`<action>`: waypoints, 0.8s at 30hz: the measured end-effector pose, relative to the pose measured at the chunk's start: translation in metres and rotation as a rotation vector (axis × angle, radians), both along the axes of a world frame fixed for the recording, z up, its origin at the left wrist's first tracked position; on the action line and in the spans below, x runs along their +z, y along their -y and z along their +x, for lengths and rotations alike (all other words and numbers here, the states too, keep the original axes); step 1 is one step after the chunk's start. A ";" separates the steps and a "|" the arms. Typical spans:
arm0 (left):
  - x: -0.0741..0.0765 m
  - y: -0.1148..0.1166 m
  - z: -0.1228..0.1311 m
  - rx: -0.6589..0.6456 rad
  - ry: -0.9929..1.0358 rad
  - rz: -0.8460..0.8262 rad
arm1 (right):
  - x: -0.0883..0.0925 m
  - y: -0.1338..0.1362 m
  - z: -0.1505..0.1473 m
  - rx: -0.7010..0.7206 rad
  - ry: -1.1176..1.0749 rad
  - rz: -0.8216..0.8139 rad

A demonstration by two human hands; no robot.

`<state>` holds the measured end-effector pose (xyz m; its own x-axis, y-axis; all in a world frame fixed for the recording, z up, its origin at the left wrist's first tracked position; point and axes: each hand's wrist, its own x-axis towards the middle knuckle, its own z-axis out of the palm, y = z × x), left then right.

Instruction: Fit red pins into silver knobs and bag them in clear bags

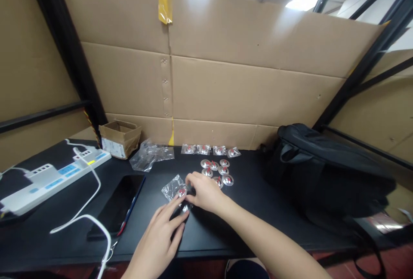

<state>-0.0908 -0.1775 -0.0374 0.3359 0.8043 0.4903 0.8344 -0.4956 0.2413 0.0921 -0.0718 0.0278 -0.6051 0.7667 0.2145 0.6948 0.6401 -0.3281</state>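
Note:
A small silver finger cymbal [182,191] with a red cord shows at a crinkled clear plastic bag [173,185], low over the black tabletop. My left hand [161,231] steadies the bag from the near side, fingertips on the cymbal and the plastic. From the right, my right hand [204,191] pinches at the same bag and cymbal, its fingertips partly hidden. Just beyond my right hand lie several loose cymbals [224,170] with red cords. Behind them sits a row of bagged cymbals [203,149].
Empty clear bags [151,154] lie beside a small open cardboard box [121,137]. At left are a white power strip [58,178], a white cable [93,216] and a dark phone [119,206]. A black bag [325,176] stands at right; a cardboard wall [226,90] closes the back.

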 end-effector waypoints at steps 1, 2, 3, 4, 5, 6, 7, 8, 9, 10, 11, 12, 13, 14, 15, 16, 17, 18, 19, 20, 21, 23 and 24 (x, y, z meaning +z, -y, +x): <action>0.000 0.000 0.000 -0.001 -0.001 0.007 | -0.002 -0.001 -0.006 -0.006 0.020 0.031; 0.000 0.000 0.000 -0.003 0.001 0.012 | -0.004 -0.002 -0.011 -0.008 0.040 0.055; 0.000 -0.001 -0.001 -0.006 0.007 0.016 | -0.007 -0.003 -0.017 -0.014 0.059 0.072; 0.000 -0.001 -0.001 -0.008 0.016 0.019 | -0.008 -0.003 -0.021 -0.029 0.071 0.082; -0.001 -0.001 -0.001 -0.008 0.029 0.023 | -0.009 -0.004 -0.025 -0.048 0.077 0.084; -0.001 -0.001 -0.002 -0.005 0.047 0.027 | -0.009 -0.004 -0.027 -0.059 0.076 0.079; -0.001 -0.002 -0.003 0.003 0.072 0.033 | -0.008 -0.004 -0.027 -0.053 0.069 0.065; -0.002 -0.002 -0.004 0.017 0.105 0.039 | -0.006 -0.003 -0.026 -0.026 0.054 0.043; -0.003 -0.002 -0.005 0.038 0.143 0.043 | -0.002 -0.003 -0.022 0.023 0.032 0.015; -0.004 -0.002 -0.006 0.062 0.188 0.043 | 0.002 -0.002 -0.017 0.082 0.007 -0.014; -0.006 -0.002 -0.007 0.088 0.236 0.041 | 0.006 -0.001 -0.011 0.143 -0.017 -0.040; -0.007 -0.003 -0.008 0.114 0.286 0.040 | 0.009 0.001 -0.004 0.190 -0.035 -0.055; -0.008 -0.004 -0.008 0.137 0.333 0.036 | 0.012 0.002 0.003 0.222 -0.040 -0.059; -0.009 -0.006 -0.009 0.156 0.372 0.032 | 0.012 0.003 0.010 0.242 -0.032 -0.050; -0.010 -0.009 -0.009 0.175 0.400 0.031 | 0.011 0.003 0.015 0.256 -0.017 -0.031; -0.010 -0.012 -0.009 0.193 0.410 0.032 | 0.008 0.004 0.019 0.265 0.000 -0.007; -0.010 -0.016 -0.010 0.211 0.407 0.034 | 0.004 0.004 0.022 0.270 0.008 0.018; -0.009 -0.020 -0.011 0.230 0.396 0.038 | -0.001 0.004 0.023 0.272 0.005 0.039; -0.009 -0.024 -0.012 0.250 0.382 0.043 | -0.007 0.004 0.022 0.267 -0.012 0.054; -0.008 -0.028 -0.014 0.269 0.369 0.045 | -0.012 0.003 0.020 0.257 -0.041 0.062; -0.006 -0.031 -0.016 0.282 0.358 0.038 | -0.017 0.003 0.018 0.245 -0.078 0.065; -0.003 -0.034 -0.020 0.291 0.349 -0.001 | -0.025 0.002 0.012 0.222 -0.160 0.061; 0.000 -0.034 -0.022 0.288 0.350 -0.034 | -0.027 0.001 0.010 0.216 -0.203 0.053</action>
<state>-0.1128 -0.1435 -0.0379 -0.0851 0.8580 0.5065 0.8024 -0.2423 0.5454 0.1023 -0.0730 0.0013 -0.6936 0.6096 0.3838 0.4647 0.7857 -0.4082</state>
